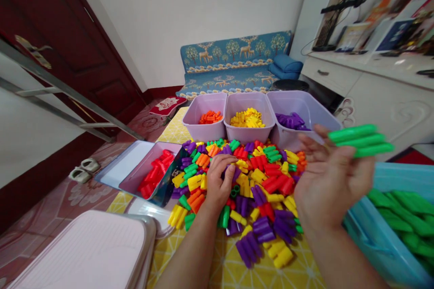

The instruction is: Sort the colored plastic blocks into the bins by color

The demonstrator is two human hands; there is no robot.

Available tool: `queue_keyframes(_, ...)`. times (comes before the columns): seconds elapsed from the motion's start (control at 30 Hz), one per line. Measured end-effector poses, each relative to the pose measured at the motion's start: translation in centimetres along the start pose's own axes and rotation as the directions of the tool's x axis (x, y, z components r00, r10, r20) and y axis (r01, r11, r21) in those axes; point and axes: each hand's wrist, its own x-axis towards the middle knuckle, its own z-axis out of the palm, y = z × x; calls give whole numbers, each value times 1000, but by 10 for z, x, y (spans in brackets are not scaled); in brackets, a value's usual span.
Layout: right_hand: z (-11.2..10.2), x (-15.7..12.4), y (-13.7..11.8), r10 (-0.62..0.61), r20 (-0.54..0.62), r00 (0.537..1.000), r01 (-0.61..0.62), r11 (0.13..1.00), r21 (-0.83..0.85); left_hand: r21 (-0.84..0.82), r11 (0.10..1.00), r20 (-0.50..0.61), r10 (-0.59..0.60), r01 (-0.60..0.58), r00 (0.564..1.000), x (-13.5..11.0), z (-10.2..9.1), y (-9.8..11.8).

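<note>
Right hand (334, 174) is up, clamped on a green block (361, 141) near the blue bin (402, 174), left hand (219, 179) dips palm-down into the pile (259, 176), grip I can't tell, lilac bins (250, 134) just beyond

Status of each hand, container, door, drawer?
Left hand: in loose pieces, grip unclear
Right hand: holding green pieces
Left lilac bin: open, orange pieces inside
Middle lilac bin: open, yellow pieces inside
Right lilac bin: open, purple pieces inside
Leftmost box: open, red pieces inside
Blue bin: open, more green pieces inside
Drawer: shut
Door: looks shut
</note>
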Motion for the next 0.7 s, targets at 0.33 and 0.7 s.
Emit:
queue_keyframes(0.33,-13,11,39,50,175,983,4,955,-296,110,994,-43,-19,24,999,0,4,1)
queue_keyframes(0.7,-16,-9,69,291,688,665,458,569,-683,185,983,-4,3,-2,1000,0,4,1)
